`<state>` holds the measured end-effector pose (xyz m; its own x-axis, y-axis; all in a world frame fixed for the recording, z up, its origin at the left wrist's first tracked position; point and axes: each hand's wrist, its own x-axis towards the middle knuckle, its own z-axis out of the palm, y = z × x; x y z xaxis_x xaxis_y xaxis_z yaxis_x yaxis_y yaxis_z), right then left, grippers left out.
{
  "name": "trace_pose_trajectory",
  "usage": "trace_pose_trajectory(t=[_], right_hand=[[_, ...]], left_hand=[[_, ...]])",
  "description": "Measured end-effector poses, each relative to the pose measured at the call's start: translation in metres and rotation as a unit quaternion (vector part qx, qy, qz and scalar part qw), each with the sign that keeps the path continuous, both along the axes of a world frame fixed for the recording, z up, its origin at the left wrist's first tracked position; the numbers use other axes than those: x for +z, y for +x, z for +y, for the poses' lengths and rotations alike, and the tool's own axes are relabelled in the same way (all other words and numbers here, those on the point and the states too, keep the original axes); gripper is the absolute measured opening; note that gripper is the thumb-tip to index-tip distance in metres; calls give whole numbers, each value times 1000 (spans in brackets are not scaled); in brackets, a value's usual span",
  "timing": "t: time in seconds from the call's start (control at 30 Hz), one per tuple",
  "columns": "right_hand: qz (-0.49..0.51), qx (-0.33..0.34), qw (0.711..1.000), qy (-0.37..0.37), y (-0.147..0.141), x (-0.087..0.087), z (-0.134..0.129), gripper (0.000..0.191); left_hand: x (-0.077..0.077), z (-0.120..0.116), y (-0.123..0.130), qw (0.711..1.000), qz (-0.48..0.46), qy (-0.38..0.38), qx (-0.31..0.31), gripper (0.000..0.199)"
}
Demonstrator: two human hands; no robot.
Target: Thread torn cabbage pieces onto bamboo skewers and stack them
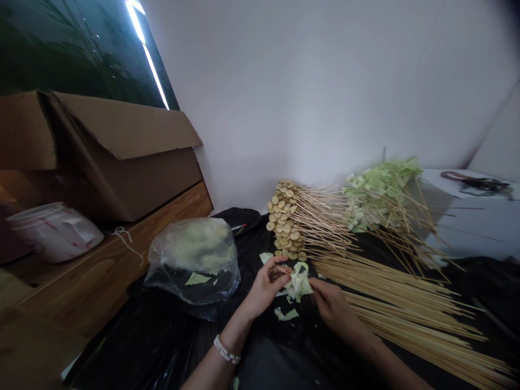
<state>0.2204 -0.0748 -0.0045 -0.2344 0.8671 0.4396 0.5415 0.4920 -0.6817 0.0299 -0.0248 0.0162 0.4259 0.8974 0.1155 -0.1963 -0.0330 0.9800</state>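
The left hand (266,287) has thumb and fingers closed on the near edge of a crumpled, pale green cabbage leaf (299,283), and what looks like a thin stick runs between those fingers, though its tip cannot be made out. The right hand (330,302) pinches the leaf's opposite edge, so the two hands are a little apart with the leaf held between them, above a black plastic sheet (296,363). For a sound hold, the leaf is probably best gathered into a few folds near its firmer rib, since a single thin layer would tear easily; the left grip should steady the stick while the right presses gently, fingertips clear of any point. A loose leaf scrap (287,314) lies on the sheet just below the leaf. Beyond the hands stands a heap of skewers loaded with round slices (286,216), perhaps potato, their bare ends toward the right. Bare wooden skewers (406,295) lie beside the right forearm, and behind them sits a pile of cabbage skewers (377,189). To the left, a clear plastic bag (195,257) holds more greens, with an open cardboard box (142,181) and a white plastic jug (57,233) farther out.
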Motion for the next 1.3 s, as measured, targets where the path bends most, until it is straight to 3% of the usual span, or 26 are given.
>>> trace_pose_trajectory(t=[0.13, 0.3, 0.5, 0.63, 0.9, 1.07, 1.3], right_hand=[[-4, 1, 1000, -8, 1, 1, 1, 25], [-60, -16, 996, 64, 0, -8, 0, 31], [-153, -21, 984, 90, -1, -16, -4, 36], [-187, -13, 978, 89, -3, -16, -6, 35], [-74, 59, 995, 20, 0, 1, -6, 28], [-87, 40, 995, 12, 4, -1, -4, 28], [-98, 36, 994, 16, -2, -12, -4, 26]], left_hand=[[-1, -1, 2, 1000, 7, 10, 12, 50], [-4, 2, 1, 998, 23, 31, 48, 56], [-6, 4, -5, 996, 81, 14, -22, 59], [-7, 3, -4, 995, 95, -15, -17, 52], [3, -1, -7, 997, 4, -62, -54, 49], [-1, 3, -9, 998, 20, -47, -44, 46], [-1, 0, -3, 996, 29, -57, -60, 88]])
